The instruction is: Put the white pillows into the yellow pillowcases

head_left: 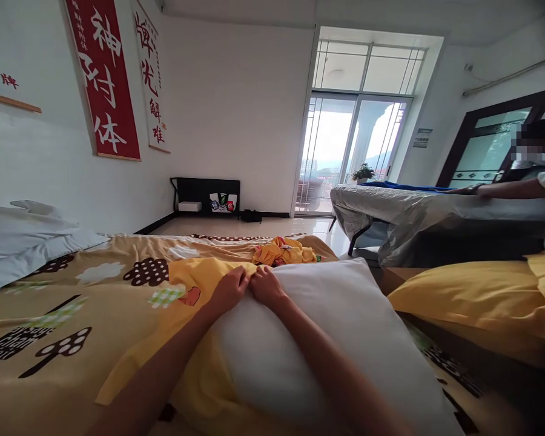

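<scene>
Gripping the yellow pillowcase (195, 284) at its edge, both hands meet at the far end of the white pillow (327, 339). The left hand (231, 289) is clenched on a fold of the yellow cloth, knuckles up; the right hand (267, 286) pinches the same edge just beside it, fingers curled over the pillow's corner. The two hands touch.

The pillow lies on the bed (49, 339), across the person's lap side, with the case bunched along its left flank and under its near end. It looks light, soft and springy; I judge it would sag and fold if lifted by one corner, so a hold at the corners or along the short edge suits it best. The case is thin, limp cloth, not slippery, easy to pinch at its hem but apt to wrinkle and slide over the filling.

The pillow's long axis runs away from the person, slanting from near right to far left, and its far end points at a crumpled yellow cloth (284, 251) lying further down the bed. The case's opening seems to face the near end, though folds hide it.

Another pillow (22, 242) in white rests at the left. At the right a yellow pillow (476, 297) lies well apart, and another person's arm (504, 191) rests on a second bed (418, 212).
</scene>
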{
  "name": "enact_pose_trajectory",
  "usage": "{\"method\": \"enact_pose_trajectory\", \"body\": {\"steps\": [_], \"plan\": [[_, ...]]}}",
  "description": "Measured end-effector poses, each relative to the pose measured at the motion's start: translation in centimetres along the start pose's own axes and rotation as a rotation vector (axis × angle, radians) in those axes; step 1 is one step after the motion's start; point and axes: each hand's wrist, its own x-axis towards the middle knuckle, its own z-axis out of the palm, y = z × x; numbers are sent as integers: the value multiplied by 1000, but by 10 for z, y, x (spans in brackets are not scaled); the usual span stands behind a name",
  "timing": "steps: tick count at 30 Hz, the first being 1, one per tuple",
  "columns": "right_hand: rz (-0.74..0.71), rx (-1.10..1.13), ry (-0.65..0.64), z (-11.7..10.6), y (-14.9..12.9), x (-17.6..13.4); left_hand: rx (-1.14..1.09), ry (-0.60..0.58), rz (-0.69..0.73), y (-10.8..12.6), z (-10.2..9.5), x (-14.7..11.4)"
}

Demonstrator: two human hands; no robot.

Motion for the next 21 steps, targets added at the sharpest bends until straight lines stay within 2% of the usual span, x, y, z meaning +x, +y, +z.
{"method": "enact_pose_trajectory", "body": {"steps": [3,6,9,10,12,13,15,21], "plan": [[42,48,26,6,4,-22,30,-30,-12,-34,7,-23],[-22,117,122,6,-8,-74,18,-33,0,-52,3,-55],[-232,38,279,12,-24,-142,24,-9,130,-47,-8,-93],[-281,-59,362,17,-29,-161,34,-34,184,-41,-13,-105],[-275,-214,483,28,-33,-188,49,-143,254,-30,-21,-121],[-243,-252,505,33,-33,-194,54,-206,264,-25,-25,-125],[-180,-237,466,37,-30,-191,85,-300,258,-17,-33,-123],[-264,132,136,23,-2,-143,309,-617,276,2,-47,-102]]}}
